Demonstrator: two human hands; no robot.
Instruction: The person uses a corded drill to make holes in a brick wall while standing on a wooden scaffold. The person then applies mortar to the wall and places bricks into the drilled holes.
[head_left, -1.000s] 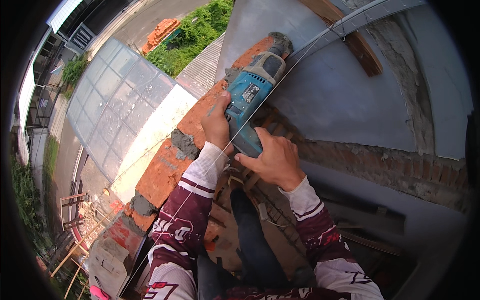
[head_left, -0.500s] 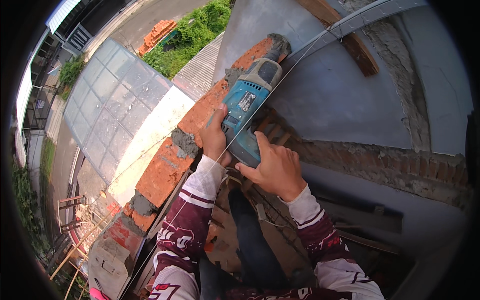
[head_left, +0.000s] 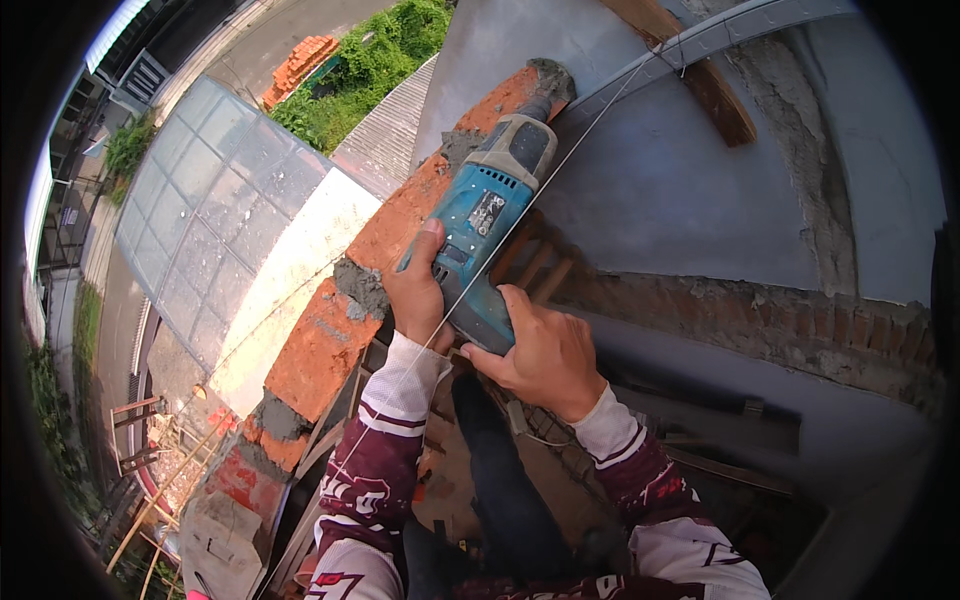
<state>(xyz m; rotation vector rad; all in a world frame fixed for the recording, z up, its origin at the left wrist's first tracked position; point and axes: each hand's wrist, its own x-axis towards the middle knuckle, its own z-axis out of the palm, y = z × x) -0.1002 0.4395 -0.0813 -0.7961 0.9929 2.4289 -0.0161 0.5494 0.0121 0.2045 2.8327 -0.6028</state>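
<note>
Left hand (head_left: 413, 290) wraps around the drill (head_left: 482, 225), right hand (head_left: 548, 358) curls round its back end; drilling the brick wall (head_left: 318, 345) seems underway, next needing steady pressure.

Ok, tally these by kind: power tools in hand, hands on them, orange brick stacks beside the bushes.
Power tools: 1, blue power tool
Hands: 2, left hand and right hand
Stacks: 1, orange brick stack
Total: 4

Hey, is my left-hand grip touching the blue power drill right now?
Touching. The head view shows it: the left-hand grip lies against the blue power drill, its thumb laid on the casing with no visible gap.
</note>
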